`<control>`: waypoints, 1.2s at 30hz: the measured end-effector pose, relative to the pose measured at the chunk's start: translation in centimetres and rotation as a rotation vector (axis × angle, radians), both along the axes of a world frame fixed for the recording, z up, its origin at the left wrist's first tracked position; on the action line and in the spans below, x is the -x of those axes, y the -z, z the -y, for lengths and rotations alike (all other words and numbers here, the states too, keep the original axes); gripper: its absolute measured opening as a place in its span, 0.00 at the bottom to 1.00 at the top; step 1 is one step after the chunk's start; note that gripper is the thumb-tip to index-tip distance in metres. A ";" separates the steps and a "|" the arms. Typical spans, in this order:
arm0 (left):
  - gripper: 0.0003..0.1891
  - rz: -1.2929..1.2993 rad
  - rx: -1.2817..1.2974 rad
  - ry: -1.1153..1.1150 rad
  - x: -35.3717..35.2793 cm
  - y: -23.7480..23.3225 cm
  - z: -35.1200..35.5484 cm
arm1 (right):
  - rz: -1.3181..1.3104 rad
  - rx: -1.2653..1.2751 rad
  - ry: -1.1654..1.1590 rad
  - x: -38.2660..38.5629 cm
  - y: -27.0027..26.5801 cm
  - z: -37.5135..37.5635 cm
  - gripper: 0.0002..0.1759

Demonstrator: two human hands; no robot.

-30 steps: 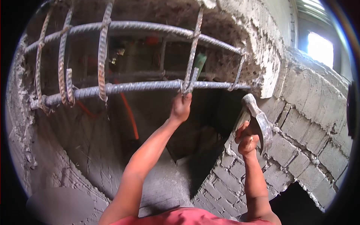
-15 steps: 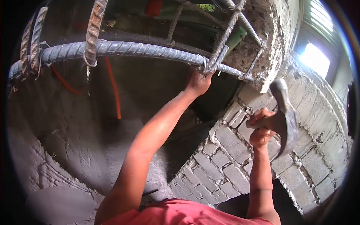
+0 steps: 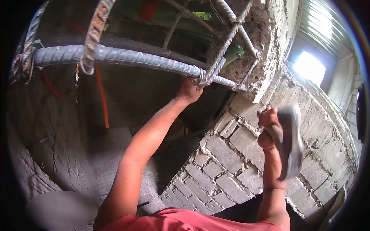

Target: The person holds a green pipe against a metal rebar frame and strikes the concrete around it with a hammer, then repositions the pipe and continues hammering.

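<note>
My left hand [image 3: 190, 91] reaches up against the underside of a thick ribbed rebar [image 3: 135, 56], near a wire-tied joint with a thinner steel bar [image 3: 231, 40]. Its fingers curl up behind the bar and are partly hidden. My right hand [image 3: 268, 125] grips the handle of a claw hammer [image 3: 291, 142], held up in front of the block wall. The hammer's head is smeared by motion, its curved claw end pointing down.
A rough concrete column [image 3: 266, 50] stands beside the bars, above a concrete block wall [image 3: 231, 148]. Bent rusty stirrups [image 3: 92, 38] hang over the rebar at left. An orange tube [image 3: 102, 98] dangles below. A bright window opening [image 3: 310, 68] is at upper right.
The hammer has swung, its head now lower and turned more upright. The view has shifted, so the rebar and my left hand appear further left; that hand stays by the same joint.
</note>
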State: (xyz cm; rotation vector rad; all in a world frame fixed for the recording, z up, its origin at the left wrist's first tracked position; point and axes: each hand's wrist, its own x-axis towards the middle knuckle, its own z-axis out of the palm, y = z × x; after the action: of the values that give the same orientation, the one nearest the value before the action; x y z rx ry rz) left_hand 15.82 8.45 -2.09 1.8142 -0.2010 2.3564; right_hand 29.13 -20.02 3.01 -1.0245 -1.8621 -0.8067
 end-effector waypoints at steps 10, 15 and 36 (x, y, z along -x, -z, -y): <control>0.12 0.020 0.055 0.079 -1.6 0.0 -0.2 | 0.414 -0.029 0.278 1.5 -6.8 -3.8 0.25; 0.09 0.001 0.057 0.107 -0.3 0.0 0.3 | 0.616 -0.074 -0.158 2.8 -5.5 -2.0 0.27; 0.13 -0.032 0.058 0.151 -2.3 0.9 -0.8 | 0.513 0.004 0.113 4.4 -7.0 -1.2 0.35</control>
State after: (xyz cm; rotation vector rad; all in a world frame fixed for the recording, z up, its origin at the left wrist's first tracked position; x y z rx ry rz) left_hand 18.13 9.28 -2.98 1.7439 -0.2534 2.2070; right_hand 24.73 -18.84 10.01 -0.9953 -2.2430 -1.2207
